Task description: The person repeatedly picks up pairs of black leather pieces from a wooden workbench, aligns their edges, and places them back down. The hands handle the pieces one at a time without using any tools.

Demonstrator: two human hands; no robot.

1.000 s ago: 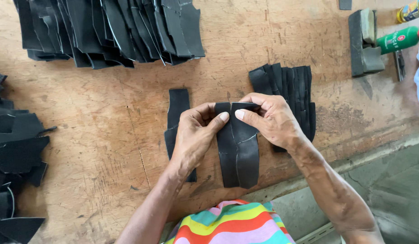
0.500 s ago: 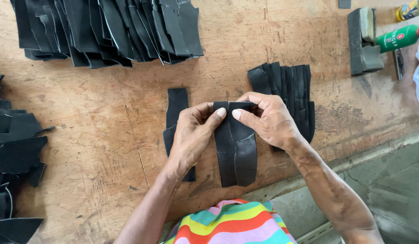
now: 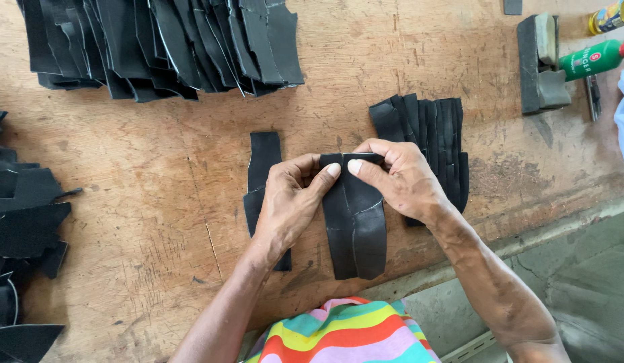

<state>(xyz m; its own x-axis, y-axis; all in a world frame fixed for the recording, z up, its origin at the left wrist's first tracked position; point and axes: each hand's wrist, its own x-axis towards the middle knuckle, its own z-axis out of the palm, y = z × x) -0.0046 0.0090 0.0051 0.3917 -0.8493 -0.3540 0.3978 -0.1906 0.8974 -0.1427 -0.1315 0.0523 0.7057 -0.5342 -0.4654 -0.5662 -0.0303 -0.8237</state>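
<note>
Two black curved leather pieces (image 3: 356,225) lie side by side on the wooden workbench (image 3: 157,235), meeting along a middle seam. My left hand (image 3: 288,202) pinches the left piece's top edge with thumb and fingers. My right hand (image 3: 403,178) pinches the right piece's top edge, thumb tips almost touching. Under my left hand lies a separate narrow black piece (image 3: 263,168). A fanned stack of black pieces (image 3: 430,124) sits just behind my right hand.
A long overlapping row of black cut pieces (image 3: 164,44) runs along the far side. More black pieces (image 3: 23,222) pile at the left edge. At the right are a grey block (image 3: 540,64), a green bottle (image 3: 594,59) and a yellow bottle (image 3: 611,15).
Both hands stay on the top edge of the joined pieces; the fingertips have shifted slightly closer together. The pieces have barely moved.
</note>
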